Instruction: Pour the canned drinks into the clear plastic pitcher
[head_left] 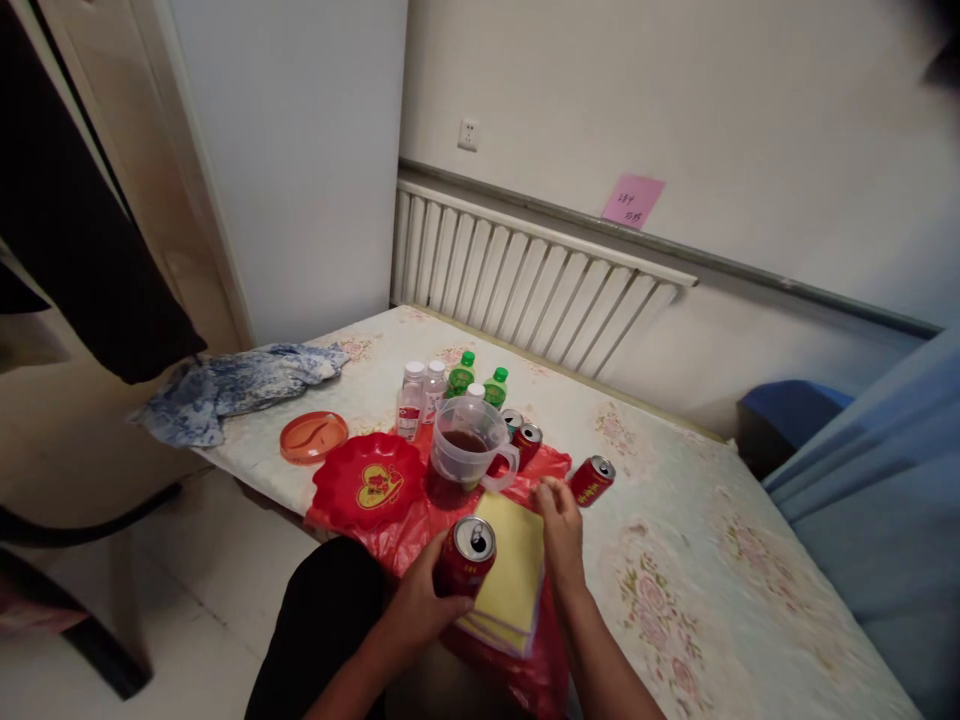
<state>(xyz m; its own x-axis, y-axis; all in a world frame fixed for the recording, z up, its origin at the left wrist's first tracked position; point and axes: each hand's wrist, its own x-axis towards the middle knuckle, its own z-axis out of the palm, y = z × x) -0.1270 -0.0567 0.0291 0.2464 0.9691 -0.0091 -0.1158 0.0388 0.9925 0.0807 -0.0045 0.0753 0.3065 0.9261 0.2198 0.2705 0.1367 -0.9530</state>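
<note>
My left hand (426, 600) grips an opened red drink can (466, 556), held upright over the near edge of a yellow cloth stack (511, 580). My right hand (560, 525) hovers with loose fingers by the cloth's far right corner, holding nothing, a little short of a red can lying on its side (592, 480). Just beyond the cloth stands a clear plastic jug (469, 452) with dark liquid in it. Behind the jug are two more upright red cans (525, 438).
A red heart-patterned plate (367, 480) and an orange lid (313, 436) lie at left on the flowered table (675, 560). Two white-capped bottles (420, 398) and two green bottles (477, 380) stand behind. Red plastic bag (525, 670) underlies the things. Blue cloth (232, 385) at far left; radiator (525, 290) behind.
</note>
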